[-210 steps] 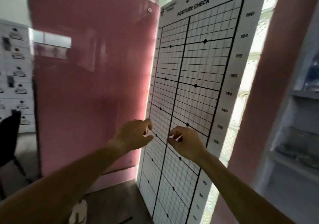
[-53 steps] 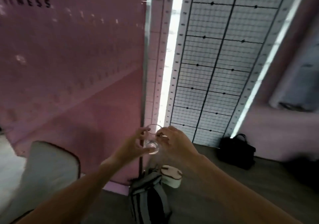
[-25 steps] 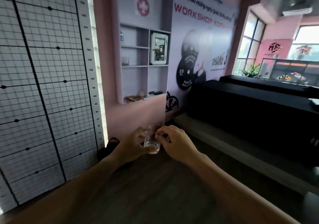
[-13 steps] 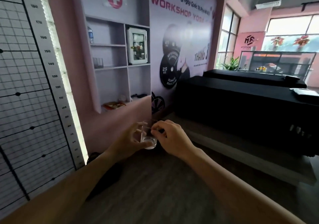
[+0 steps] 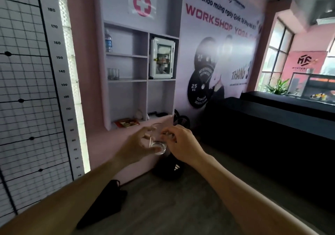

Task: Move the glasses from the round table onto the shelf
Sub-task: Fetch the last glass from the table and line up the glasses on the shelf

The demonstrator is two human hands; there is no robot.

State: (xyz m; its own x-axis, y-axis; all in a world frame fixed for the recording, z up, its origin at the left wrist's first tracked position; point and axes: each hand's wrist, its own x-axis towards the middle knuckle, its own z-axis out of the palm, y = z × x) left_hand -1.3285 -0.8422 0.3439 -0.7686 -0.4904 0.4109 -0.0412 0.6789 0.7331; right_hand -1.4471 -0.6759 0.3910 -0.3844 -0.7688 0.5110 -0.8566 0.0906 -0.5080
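Both hands are carrying one small clear drinking glass (image 5: pixel 157 140) out in front at about waist height — left hand (image 5: pixel 136 147) is cupping its side and base, right hand (image 5: pixel 181 144) is pinching the rim and far side with curled fingers. Glass is sitting upright, looks empty. Below it a black bag (image 5: pixel 169 169) is lying on the dark floor against the pink wall. Beyond, the recessed pale lilac wall shelf (image 5: pixel 126 55) is coming up, well apart from the glass. On its middle-left ledge a couple of clear glasses (image 5: pixel 113 74) are already standing — so part of the job looks done. Left to do: this glass is not yet placed. Round table is not in view, so remaining glasses cannot be counted.
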